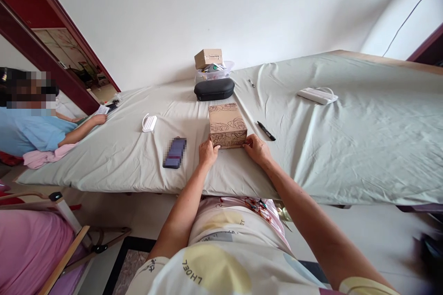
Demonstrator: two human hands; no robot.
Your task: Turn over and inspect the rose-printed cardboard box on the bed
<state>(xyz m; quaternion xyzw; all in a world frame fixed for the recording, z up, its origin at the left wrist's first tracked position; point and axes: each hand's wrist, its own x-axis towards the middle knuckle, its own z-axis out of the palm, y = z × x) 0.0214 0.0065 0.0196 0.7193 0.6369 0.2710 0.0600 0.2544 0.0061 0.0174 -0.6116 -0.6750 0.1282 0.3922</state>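
Observation:
A brown cardboard box (227, 122) covered in looping black scribbles lies on the cloth-covered table in front of me. My left hand (208, 151) grips its near left corner, thumb toward the front face. At the near right corner my right hand (258, 148) holds it the same way, fingers curled against the side. Just right of the box lies a black marker pen (266, 131). To the left of my left hand is a phone (175, 152) with a blurred screen. Behind the box sits a black zippered case (214, 89).
A clear plastic basket (216, 73) with a second cardboard box (208, 58) on top stands by the wall. White corded blocks lie left (149, 123) and right (317, 96). A small pen (251, 83) lies farther back. Another person in a blue shirt (31, 129) sits at the left end.

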